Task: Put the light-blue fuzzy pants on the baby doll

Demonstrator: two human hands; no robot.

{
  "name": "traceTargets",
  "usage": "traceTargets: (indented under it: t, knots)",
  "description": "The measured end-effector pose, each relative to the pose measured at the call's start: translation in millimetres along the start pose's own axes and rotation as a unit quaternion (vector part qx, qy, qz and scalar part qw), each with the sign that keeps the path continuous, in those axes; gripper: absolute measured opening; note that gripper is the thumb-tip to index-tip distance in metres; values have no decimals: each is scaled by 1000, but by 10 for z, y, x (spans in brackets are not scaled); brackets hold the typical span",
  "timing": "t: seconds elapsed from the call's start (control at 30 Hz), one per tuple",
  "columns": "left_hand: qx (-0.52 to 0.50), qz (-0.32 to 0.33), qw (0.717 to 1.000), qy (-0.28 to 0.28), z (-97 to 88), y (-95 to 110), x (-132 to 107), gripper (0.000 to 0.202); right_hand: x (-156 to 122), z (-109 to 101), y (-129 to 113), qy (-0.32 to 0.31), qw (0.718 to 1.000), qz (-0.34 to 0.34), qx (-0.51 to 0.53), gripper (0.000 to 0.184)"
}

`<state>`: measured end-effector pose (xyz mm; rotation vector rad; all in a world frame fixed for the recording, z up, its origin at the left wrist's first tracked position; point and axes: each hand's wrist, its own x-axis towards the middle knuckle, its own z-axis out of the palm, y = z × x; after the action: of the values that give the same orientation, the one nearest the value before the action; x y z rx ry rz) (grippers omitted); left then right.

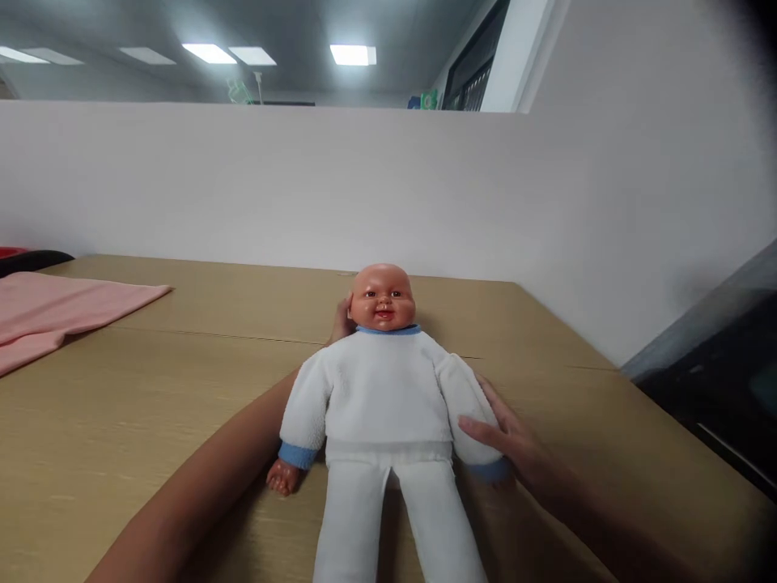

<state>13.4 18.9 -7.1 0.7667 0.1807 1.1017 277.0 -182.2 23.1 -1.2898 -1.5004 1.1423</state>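
The doll [380, 389] lay on its back near the middle of the counter [121, 405], head toward the far edge and legs running to the near edge. It wore a white fleece suit with blue trim at the collar and cuffs.

The left grip [341, 320] was tucked against the side of the doll's head. Only a few fingers showed past it, so one could not tell how far the hand was closed. The forearm ran along the counter beside the doll's body.

The right grip [515, 449] was clasped loosely on the doll's sleeve near the blue cuff, on the side toward the counter's right edge. The thumb lay across the white fabric and the fingers curved round the outside.

There was one doll and one pink cloth [54, 312], which lay flat at the far left corner, well apart from the doll. Two hands were in view.
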Motion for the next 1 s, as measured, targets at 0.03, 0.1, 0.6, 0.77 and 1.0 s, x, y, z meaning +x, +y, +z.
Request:
traceTargets:
  t: [0.03, 0.1, 0.6, 0.77, 1.0]
  knots:
    - [-19, 22, 1000, -9, -28, -32, 71, 93, 14, -15, 50, 9, 1000, -4, -27, 89]
    - [-46, 44, 998, -1, -90, -83, 202, 90, 36, -21, 152, 16, 998, 3, -59, 92]
    - [71, -104, 989, 75, -602, 99, 387, 78, -42, 139, 363, 87, 989, 18, -119, 72]
    - [79, -117, 989, 49, -634, 73, 400, 76, -64, 177, 347, 108, 983, 15, -145, 72]
    - [69, -112, 991, 38, -446, 100, 268, 67, -54, 168, 371, 122, 980, -9, -158, 65]
